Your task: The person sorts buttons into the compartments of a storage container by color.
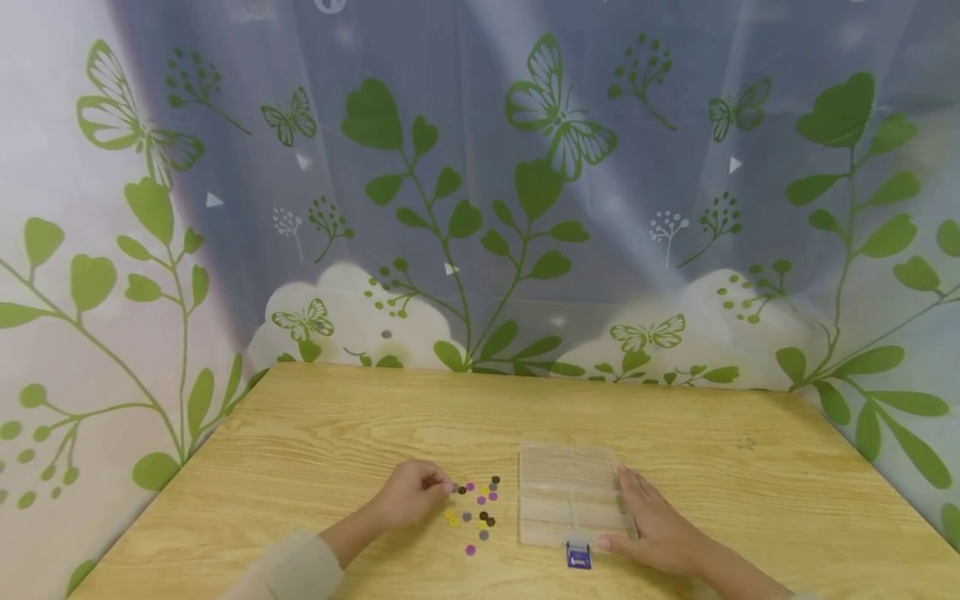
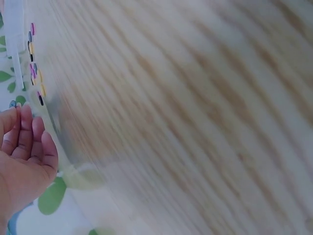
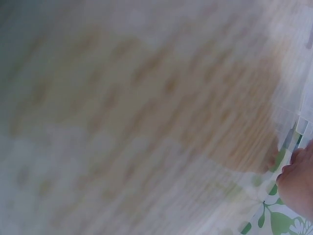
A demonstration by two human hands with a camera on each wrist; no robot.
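My left hand [image 1: 411, 493] pinches a small grey disc [image 1: 454, 487] between thumb and fingertips, just above the table; the disc [image 2: 13, 104] also shows at the fingertips in the left wrist view. Close by its fingertips lies a dark brown disc [image 1: 462, 491]. Several loose discs spread to the right: purple [image 1: 470, 550], yellow [image 1: 450, 517], grey [image 1: 483, 535] and dark brown [image 1: 491, 522]. A clear plastic compartment box [image 1: 546, 521] with a blue latch [image 1: 578, 556] at its front stands beside them. Along the box's right side rests my right hand [image 1: 663, 529], fingers extended, thumb at the front edge.
The wood-grain table [image 1: 337, 417] carries everything. A patterned curtain [image 1: 465, 167] with green leaves and butterflies hangs behind the table's far edge and along both sides. Faint small marks or bits [image 1: 746, 443] show on the table at the right, too indistinct to name.
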